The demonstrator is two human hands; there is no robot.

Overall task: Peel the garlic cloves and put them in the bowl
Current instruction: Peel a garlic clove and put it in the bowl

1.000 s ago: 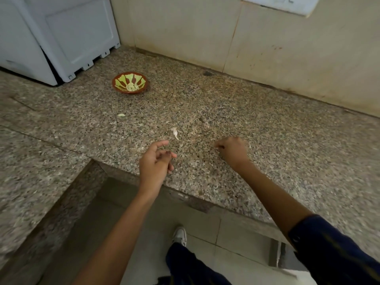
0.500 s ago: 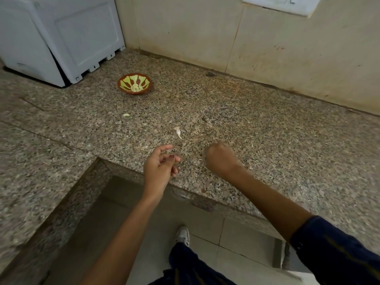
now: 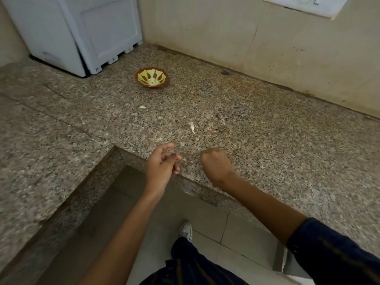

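A small bowl (image 3: pixel 151 78) with a brown rim and a yellow-green pattern stands far back on the granite counter, with pale pieces at its centre. One white garlic clove (image 3: pixel 192 127) lies on the counter just beyond my hands. Over the counter's front edge, my left hand (image 3: pixel 162 163) hovers with loosely curled fingers and holds nothing I can see. Close to its right, my right hand (image 3: pixel 216 165) is curled into a fist with its back to the camera. Whatever may be inside the fist is hidden.
A small pale scrap (image 3: pixel 141 107) lies between the bowl and my hands. A white appliance (image 3: pixel 82 36) stands at the back left corner. The counter (image 3: pixel 267 140) is L-shaped, and a tiled wall runs behind it. My shoe and the floor show below.
My right hand has drawn back from the counter surface toward my left hand and closed into a fist. The left hand has hardly moved.
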